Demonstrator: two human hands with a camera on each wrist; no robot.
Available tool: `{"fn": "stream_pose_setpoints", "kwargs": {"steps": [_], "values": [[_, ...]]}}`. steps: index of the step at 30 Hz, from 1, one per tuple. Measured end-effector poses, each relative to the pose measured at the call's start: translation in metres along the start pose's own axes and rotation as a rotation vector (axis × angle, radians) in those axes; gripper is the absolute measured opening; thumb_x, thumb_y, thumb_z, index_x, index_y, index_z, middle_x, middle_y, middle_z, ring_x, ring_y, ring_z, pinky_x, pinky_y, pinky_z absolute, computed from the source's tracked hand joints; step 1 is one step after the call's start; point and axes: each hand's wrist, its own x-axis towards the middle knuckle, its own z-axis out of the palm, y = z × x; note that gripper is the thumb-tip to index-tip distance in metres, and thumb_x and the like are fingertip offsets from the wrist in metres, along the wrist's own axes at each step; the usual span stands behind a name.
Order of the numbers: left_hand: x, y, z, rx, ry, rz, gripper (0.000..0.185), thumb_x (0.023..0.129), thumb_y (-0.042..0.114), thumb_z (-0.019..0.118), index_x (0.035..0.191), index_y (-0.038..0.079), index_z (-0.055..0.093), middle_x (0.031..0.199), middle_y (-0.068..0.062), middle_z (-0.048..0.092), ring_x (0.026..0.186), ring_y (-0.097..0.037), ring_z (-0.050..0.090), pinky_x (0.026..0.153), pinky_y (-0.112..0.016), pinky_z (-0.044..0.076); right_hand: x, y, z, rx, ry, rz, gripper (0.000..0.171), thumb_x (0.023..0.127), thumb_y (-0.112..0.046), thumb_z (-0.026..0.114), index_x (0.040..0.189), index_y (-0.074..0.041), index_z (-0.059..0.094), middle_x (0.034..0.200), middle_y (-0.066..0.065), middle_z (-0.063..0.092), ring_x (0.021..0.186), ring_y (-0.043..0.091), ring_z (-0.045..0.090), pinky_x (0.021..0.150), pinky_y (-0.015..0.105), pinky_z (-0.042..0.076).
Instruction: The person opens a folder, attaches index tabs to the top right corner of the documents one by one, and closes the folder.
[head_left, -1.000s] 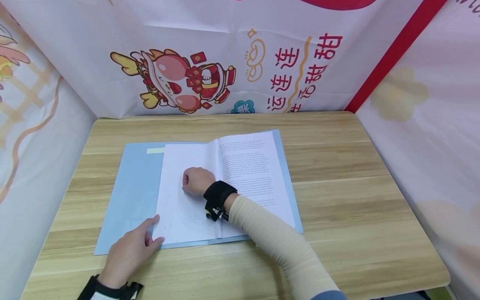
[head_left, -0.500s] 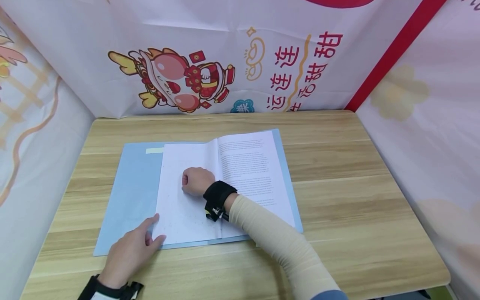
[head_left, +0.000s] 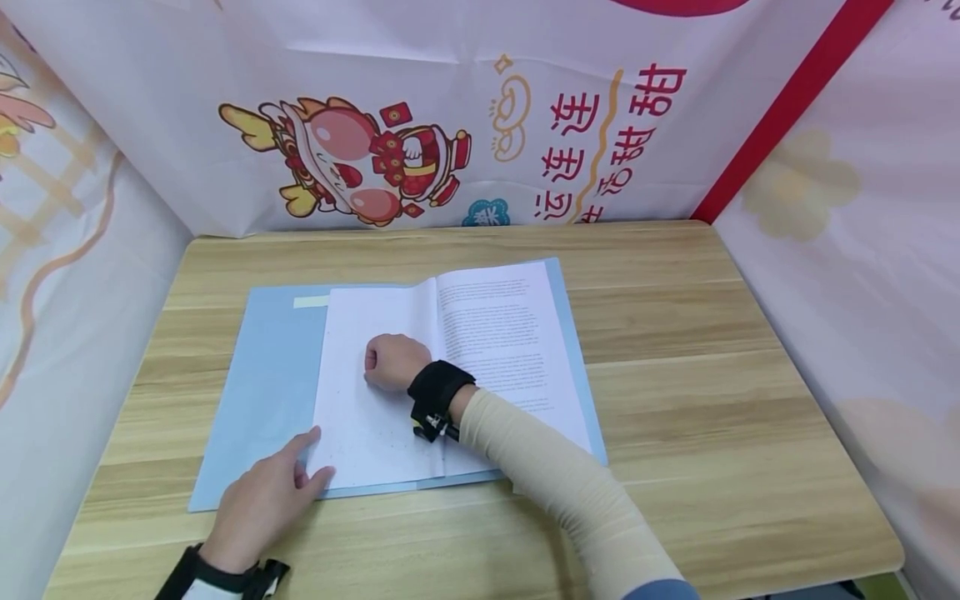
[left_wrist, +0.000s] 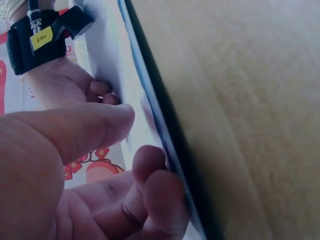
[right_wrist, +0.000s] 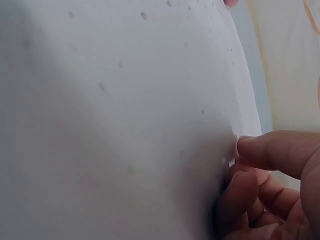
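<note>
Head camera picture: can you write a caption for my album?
Right hand fisted on white paper pages in light blue folder, left hand touching the corner.

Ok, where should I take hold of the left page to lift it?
Probably at its near left corner, coming from the near left: that corner lies free on the blue folder, beside the left hand. The right hand rests fisted mid-page near the spine.

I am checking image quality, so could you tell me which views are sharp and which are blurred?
Head view: evenly lit, sharp on the open booklet. Left wrist view: left hand looms large and soft, table blurred. Right wrist view: page fills the frame, dim and unfocused.
</note>
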Motion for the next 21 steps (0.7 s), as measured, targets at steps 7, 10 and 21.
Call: {"fn": "stream_pose_setpoints", "kwargs": {"steps": [7, 10, 21], "values": [[0.001, 0.005, -0.003, 0.008, 0.025, 0.022, 0.061, 0.095, 0.033, 0.073, 0.142, -0.002, 0.055, 0.067, 0.0, 0.05, 0.057, -0.017, 0.044, 0.05, -0.028, 0.029, 0.001, -0.001, -0.002, 0.048, -0.012, 0.008, 0.018, 0.095, -0.026, 0.073, 0.08, -0.02, 0.065, 0.078, -0.007, 0.062, 0.073, 0.011, 0.057, 0.064, 0.023, 0.042], [0.001, 0.009, -0.004, 0.008, 0.034, 0.035, 0.059, 0.095, 0.032, 0.073, 0.141, -0.001, 0.056, 0.067, 0.0, 0.05, 0.057, -0.016, 0.045, 0.05, -0.028, 0.03, 0.001, 0.0, -0.004, 0.056, -0.01, 0.0, 0.017, 0.095, -0.026, 0.073, 0.08, -0.021, 0.065, 0.078, -0.007, 0.061, 0.073, 0.01, 0.057, 0.063, 0.022, 0.042], [0.001, 0.025, -0.007, 0.019, 0.055, 0.042, 0.053, 0.093, 0.028, 0.075, 0.136, 0.0, 0.061, 0.065, 0.001, 0.051, 0.054, -0.016, 0.045, 0.048, -0.027, 0.03, -0.002, 0.004, -0.008, 0.117, -0.003, -0.009, 0.016, 0.095, -0.025, 0.073, 0.081, -0.019, 0.067, 0.077, -0.006, 0.062, 0.073, 0.011, 0.057, 0.065, 0.022, 0.042]]}}
